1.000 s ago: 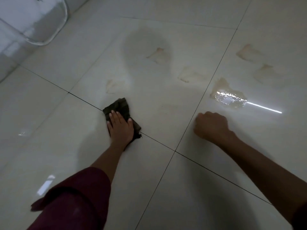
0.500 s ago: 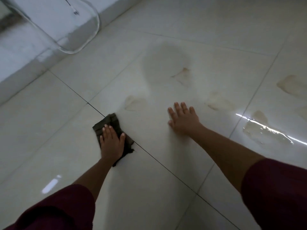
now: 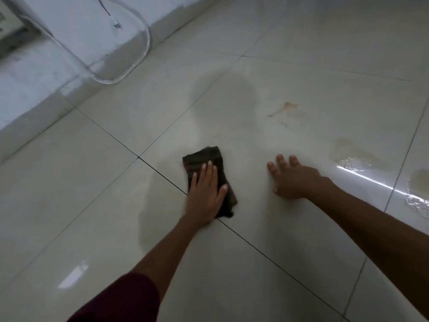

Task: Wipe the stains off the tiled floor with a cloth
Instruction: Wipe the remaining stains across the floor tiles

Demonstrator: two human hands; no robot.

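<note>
Two hands flat | left hand (image 3: 205,194) presses cloth (image 3: 210,180) astride grout line (image 3: 160,175) | right hand (image 3: 294,180) holds nothing

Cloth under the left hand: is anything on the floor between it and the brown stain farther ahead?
Nothing visible. The cloth, pressed flat by the left hand, has bare glossy tile between it and the brown stain. The right hand rests flat on the floor to the side, off that line.

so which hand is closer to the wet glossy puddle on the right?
Right. The right hand lies flat on the tile just left of the wet glossy puddle; the left hand presses the dark folded cloth farther left.
</note>
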